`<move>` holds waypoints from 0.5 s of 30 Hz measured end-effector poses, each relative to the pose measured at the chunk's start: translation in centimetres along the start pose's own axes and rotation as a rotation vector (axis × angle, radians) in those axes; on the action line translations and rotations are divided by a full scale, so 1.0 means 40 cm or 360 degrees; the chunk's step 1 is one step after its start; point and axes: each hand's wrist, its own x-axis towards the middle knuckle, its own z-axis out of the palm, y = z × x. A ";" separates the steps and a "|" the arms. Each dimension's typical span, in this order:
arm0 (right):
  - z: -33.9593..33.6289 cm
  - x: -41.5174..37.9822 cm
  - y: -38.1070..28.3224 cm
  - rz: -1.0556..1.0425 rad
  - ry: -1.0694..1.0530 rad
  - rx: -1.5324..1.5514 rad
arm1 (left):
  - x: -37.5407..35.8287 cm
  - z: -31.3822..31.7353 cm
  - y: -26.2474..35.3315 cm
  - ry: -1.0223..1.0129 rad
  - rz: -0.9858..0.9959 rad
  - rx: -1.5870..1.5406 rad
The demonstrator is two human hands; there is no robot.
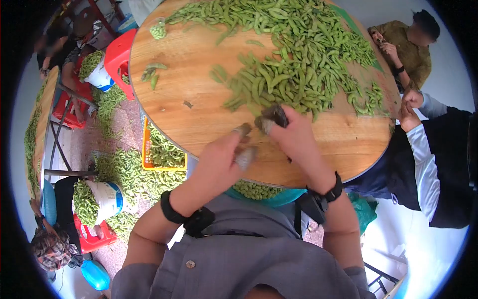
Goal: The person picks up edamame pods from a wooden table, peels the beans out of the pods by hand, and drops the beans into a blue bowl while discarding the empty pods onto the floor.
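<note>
Over the near side of the round wooden table (194, 122), my left hand (224, 157) is blurred by motion. Its covered fingertips are apart, with nothing visible between them. My right hand (294, 132) is closer to the heap of green soybean pods (303, 70), at its near edge. Dark coverings wrap its fingertips, which are pressed together; whatever they may hold is too blurred to make out. A few loose pods (153, 74) lie at the table's left, and a small clear cup of shelled beans (158, 30) stands behind them.
Below the table edge in front of me is a teal basin of beans (279, 198). An orange crate of pods (144, 154), a red stool (119, 62) and white buckets (108, 200) are at left, with pods over the floor. Other people sit on both sides.
</note>
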 end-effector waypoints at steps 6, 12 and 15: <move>-0.023 -0.164 0.048 0.0307 -0.0090 0.0633 | -0.002 0.078 -0.002 -0.0306 -0.0216 -0.0498; -0.068 -0.244 0.037 0.0357 -0.0185 0.0576 | -0.016 0.060 0.018 -0.0591 -0.0487 -0.0703; -0.080 -0.252 0.041 0.0251 -0.0406 0.0402 | -0.027 0.058 0.019 -0.0705 -0.0402 -0.0570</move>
